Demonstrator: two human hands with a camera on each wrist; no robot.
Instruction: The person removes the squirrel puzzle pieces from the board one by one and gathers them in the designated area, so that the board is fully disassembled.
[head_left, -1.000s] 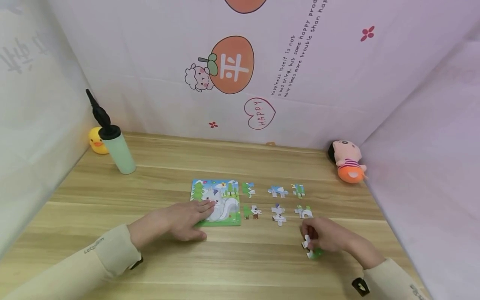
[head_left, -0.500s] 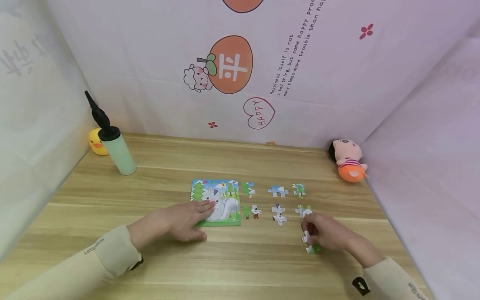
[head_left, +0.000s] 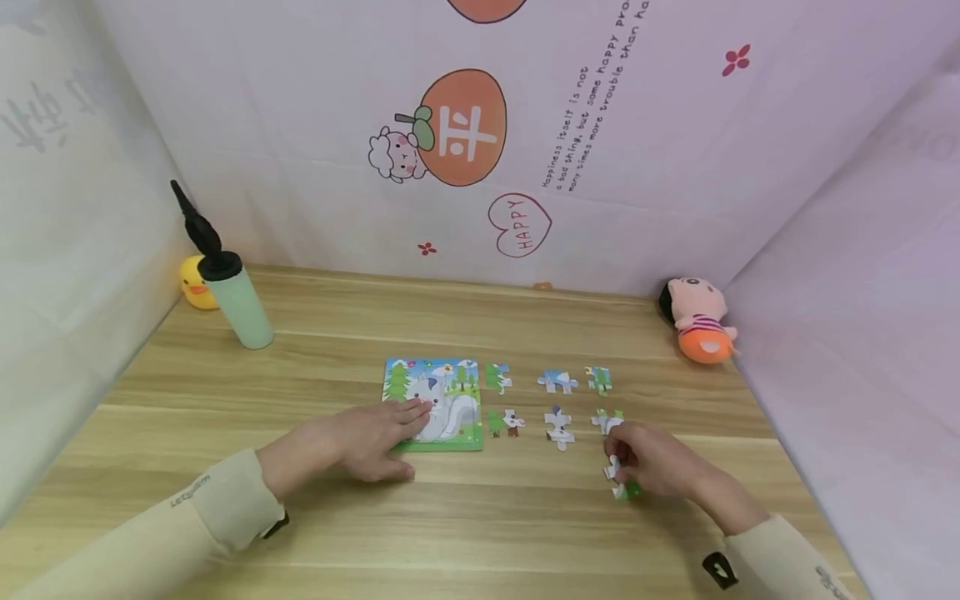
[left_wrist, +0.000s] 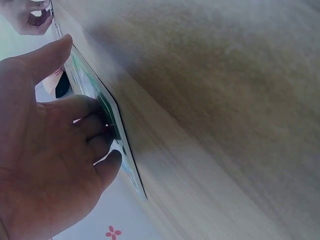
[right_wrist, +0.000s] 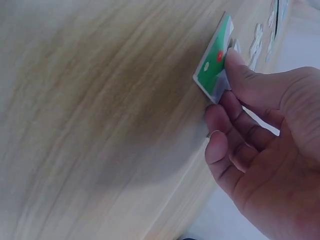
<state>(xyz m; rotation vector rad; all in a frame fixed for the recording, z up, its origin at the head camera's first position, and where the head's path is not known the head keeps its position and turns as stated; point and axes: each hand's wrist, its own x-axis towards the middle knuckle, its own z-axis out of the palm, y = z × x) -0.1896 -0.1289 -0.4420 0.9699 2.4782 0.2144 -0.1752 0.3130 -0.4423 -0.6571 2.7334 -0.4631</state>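
Note:
My left hand (head_left: 375, 442) rests with its fingers extended on a square picture board (head_left: 453, 417) printed with a grey-white squirrel and green trees. In the left wrist view, the fingertips (left_wrist: 107, 167) lie against the board's face. My right hand (head_left: 652, 465) pinches a jigsaw piece (right_wrist: 215, 65) between thumb and fingers; it is green with a red spot and a pale part. The piece is tilted, close to the table. Just beyond that hand lies a jigsaw piece (head_left: 606, 420) with white and green print, partly covered by the fingers.
Two rows of loose jigsaw pieces lie right of the board, among them a blue one (head_left: 557, 382) and a white one (head_left: 558, 429). A green pump (head_left: 240, 308) and yellow duck (head_left: 197, 283) stand back left. A doll (head_left: 699, 323) lies back right. Printed cloth walls enclose the table.
My right hand has shifted slightly away from me with the pinched jigsaw piece, nearer the right-hand column of pieces. The left hand has stayed on the board.

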